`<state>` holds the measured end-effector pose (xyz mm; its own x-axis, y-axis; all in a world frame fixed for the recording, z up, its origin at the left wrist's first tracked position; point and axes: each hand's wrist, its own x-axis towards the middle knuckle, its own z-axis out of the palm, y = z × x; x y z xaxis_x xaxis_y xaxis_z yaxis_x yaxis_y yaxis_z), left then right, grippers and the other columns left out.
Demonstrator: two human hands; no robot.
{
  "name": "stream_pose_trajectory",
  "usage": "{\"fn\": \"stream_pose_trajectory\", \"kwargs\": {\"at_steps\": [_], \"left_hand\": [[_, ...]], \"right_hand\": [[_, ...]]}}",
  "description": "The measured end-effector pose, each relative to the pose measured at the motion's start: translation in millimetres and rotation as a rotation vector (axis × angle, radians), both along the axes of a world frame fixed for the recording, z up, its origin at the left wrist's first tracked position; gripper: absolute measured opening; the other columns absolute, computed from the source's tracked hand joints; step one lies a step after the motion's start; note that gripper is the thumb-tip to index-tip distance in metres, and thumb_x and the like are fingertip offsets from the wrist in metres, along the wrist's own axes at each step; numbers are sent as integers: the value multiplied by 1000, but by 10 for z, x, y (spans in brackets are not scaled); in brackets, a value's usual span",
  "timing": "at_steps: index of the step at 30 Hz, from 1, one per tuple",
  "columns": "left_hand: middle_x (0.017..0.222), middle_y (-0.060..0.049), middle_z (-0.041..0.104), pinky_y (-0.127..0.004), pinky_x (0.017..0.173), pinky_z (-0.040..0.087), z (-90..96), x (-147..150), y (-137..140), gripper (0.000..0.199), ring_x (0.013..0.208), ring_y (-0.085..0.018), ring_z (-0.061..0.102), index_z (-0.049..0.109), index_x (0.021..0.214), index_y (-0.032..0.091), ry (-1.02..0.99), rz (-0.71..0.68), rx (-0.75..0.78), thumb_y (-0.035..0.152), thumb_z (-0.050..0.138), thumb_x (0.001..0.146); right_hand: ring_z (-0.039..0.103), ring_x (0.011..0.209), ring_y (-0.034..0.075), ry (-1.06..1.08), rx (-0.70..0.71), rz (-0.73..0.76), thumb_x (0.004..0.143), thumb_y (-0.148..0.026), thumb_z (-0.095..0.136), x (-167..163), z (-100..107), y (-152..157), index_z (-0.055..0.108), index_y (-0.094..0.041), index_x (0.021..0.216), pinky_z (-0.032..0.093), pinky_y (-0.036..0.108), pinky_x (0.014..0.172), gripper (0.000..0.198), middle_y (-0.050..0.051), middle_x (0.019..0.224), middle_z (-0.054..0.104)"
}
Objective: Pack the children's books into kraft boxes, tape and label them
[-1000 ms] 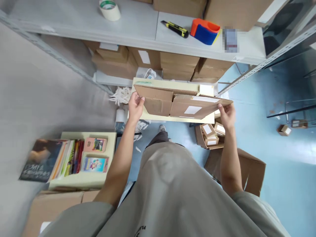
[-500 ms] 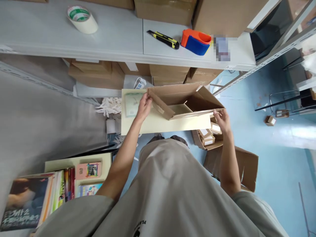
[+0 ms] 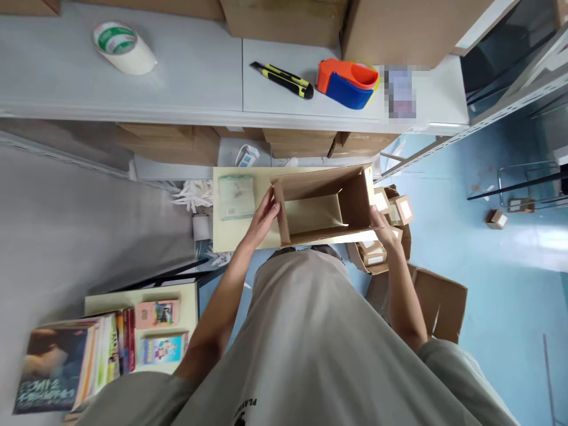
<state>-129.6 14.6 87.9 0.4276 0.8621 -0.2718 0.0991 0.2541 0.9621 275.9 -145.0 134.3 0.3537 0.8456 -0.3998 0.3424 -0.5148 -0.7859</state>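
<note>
Between my two hands is an open cardboard box (image 3: 323, 234), its open side facing up. Through its bottom the cream surface below shows, so the lower end appears open too. My left hand (image 3: 263, 220) grips the box's left wall, fingers along the outside and thumb near the rim. At the right end, my right hand (image 3: 383, 227) presses against the outer wall; some of its fingers are hidden. Under the box lies a narrow cream board (image 3: 266, 239), with a flat packet in clear wrapping (image 3: 236, 197) at its left.
A grey shelf (image 3: 195, 89) ahead carries a tape roll (image 3: 128, 54), a utility knife (image 3: 284, 80) and an orange-blue tape dispenser (image 3: 347, 83). Small boxes (image 3: 397, 210) fill a carton at right. Books (image 3: 57, 367) stand at lower left.
The box has been squared from a slanted, partly folded shape into an upright rectangle. My right hand has moved left and slightly down with its end.
</note>
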Motion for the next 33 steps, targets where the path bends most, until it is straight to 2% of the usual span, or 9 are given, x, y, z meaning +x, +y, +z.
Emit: {"fn": "stream_pose_trajectory", "kwargs": {"at_steps": [4, 9, 13, 18, 21, 24, 29, 31, 33], "left_hand": [[197, -9, 39, -57, 153, 30, 98, 88, -65, 112, 185, -39, 34, 44, 189, 33, 15, 44, 11, 82, 86, 96], [185, -15, 59, -60, 141, 51, 112, 169, -117, 106, 170, -41, 59, 56, 181, 30, 103, 146, 11, 78, 91, 94], [169, -19, 73, -56, 127, 65, 14, 328, -107, 102, 151, -41, 75, 67, 169, 23, 198, 295, 91, 78, 96, 88], [160, -21, 78, -58, 124, 66, -214, 544, -46, 96, 144, -40, 79, 71, 157, 21, 300, 453, 122, 82, 94, 87], [162, -24, 75, -61, 127, 64, -254, 471, -50, 102, 151, -42, 75, 66, 160, 21, 272, 434, 131, 88, 88, 87], [166, -24, 72, -67, 133, 58, -78, 185, -156, 96, 156, -44, 71, 69, 160, 22, 268, 389, 113, 87, 86, 90], [193, -12, 46, -72, 137, 52, 439, -240, -451, 83, 180, -48, 43, 75, 160, 38, 279, 5, 28, 77, 94, 90], [195, -11, 41, -67, 136, 56, 531, -199, -513, 86, 182, -48, 39, 75, 161, 39, 306, -88, 27, 77, 97, 87], [188, -14, 50, -59, 131, 62, 511, -59, -511, 76, 176, -45, 50, 80, 152, 34, 354, -41, 73, 80, 90, 93]], "right_hand": [[59, 169, 43, 133, -7, -5, 101, -105, 51, -129, 5, 237, 74, -33, 166, 57, 63, 136, 99, 8, 175, 71], [82, 137, 41, 212, 0, 70, 96, -103, 64, -49, 3, 481, 77, -23, 158, 73, 52, 110, 102, 18, 162, 79], [89, 119, 41, 137, 2, 145, 99, -95, 69, 108, 64, 572, 82, -25, 151, 74, 50, 99, 88, 15, 149, 86], [90, 117, 47, 62, -31, 229, 100, -92, 71, 243, 55, 654, 87, -26, 142, 74, 53, 94, 80, 13, 134, 91], [88, 125, 46, 141, 14, 198, 95, -96, 75, 321, 14, 659, 79, -24, 158, 76, 55, 98, 95, 18, 149, 85], [78, 148, 44, 207, 133, 184, 97, -92, 79, 490, 57, 568, 74, -27, 164, 72, 60, 116, 94, 20, 167, 74], [48, 178, 46, 355, 121, 535, 77, -90, 99, 786, 228, 344, 78, -41, 161, 52, 72, 139, 100, 9, 193, 48], [49, 177, 46, 270, 98, 547, 79, -85, 102, 761, 248, 314, 79, -39, 160, 48, 73, 142, 97, 10, 190, 52], [59, 169, 44, 145, 139, 470, 93, -84, 91, 652, 219, 337, 88, -34, 141, 49, 70, 142, 70, 13, 177, 66]]}}
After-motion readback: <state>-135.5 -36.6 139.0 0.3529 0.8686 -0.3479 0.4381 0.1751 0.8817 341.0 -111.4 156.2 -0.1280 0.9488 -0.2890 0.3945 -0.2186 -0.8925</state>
